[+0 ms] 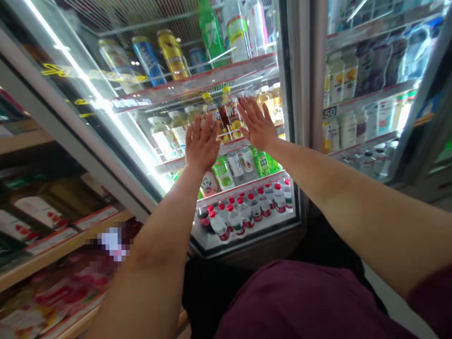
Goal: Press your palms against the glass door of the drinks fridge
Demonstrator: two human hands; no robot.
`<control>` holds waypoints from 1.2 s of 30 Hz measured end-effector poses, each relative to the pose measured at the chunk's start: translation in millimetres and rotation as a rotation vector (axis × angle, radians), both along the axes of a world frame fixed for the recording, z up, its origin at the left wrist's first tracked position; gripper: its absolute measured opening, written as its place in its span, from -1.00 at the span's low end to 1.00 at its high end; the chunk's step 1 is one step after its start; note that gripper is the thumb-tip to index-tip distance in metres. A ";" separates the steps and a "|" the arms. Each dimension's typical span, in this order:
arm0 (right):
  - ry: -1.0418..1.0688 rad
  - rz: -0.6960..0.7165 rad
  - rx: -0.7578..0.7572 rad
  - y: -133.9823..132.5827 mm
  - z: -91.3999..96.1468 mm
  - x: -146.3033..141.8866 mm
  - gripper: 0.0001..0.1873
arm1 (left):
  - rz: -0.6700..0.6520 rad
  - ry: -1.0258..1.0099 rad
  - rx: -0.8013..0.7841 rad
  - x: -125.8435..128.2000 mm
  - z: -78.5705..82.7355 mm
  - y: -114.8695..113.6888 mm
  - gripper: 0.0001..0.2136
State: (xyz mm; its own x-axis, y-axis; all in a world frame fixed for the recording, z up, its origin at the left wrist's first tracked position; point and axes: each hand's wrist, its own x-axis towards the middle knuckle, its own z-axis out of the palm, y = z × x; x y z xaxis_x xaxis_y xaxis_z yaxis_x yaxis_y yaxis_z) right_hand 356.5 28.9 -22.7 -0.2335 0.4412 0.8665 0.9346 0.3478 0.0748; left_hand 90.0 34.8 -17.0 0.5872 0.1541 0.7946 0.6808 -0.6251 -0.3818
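My left hand [202,143] is raised with its fingers stretched out, in front of the middle shelves of a lit drinks fridge. Level with it, my right hand [260,126] is spread a little to the right. Both hold nothing; whether the palms touch the fridge's glass door I cannot tell. Between and behind the fingers stand brown tea bottles [230,115] with yellow caps. Pale bottles [164,136] stand left of my left hand. Below the hands is a row of cartons and cans, among them a green carton [223,173].
Small red-capped bottles [236,220] fill the bottom shelf. Cans, including a gold one [173,55], and a green bottle [212,33] stand on the top shelf. Another fridge section [363,94] is at the right. Wooden shelves [70,240] with packaged goods run along the left.
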 end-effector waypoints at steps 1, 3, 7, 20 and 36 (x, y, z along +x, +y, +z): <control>-0.002 0.008 0.002 0.6 -0.1 0.5 -0.17 | 0.006 -0.058 0.006 1.6 -3.0 0.0 -0.38; 0.002 0.023 0.006 1.5 -0.3 1.1 -0.18 | 0.006 -0.099 0.003 4.3 -19.8 -1.4 -0.37; 0.005 0.027 0.000 2.3 -0.6 0.7 -0.19 | -0.014 0.169 -0.062 -1.9 -51.4 -2.9 -0.40; 0.014 0.035 0.018 5.4 -2.4 1.1 -0.21 | -0.017 0.175 0.100 -10.5 -37.3 3.5 -0.37; -0.001 -0.031 -0.035 -8.1 1.5 -1.4 -0.21 | 0.023 0.124 -0.039 -21.5 -24.9 -5.9 -0.39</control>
State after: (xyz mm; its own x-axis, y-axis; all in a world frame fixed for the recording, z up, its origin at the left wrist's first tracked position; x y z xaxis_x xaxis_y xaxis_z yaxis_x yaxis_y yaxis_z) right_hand 355.0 20.8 -21.3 -0.2204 0.4782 0.8502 0.9448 0.3214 0.0641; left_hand 68.6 28.9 -41.9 0.6762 0.1980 0.7096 0.6444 -0.6258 -0.4394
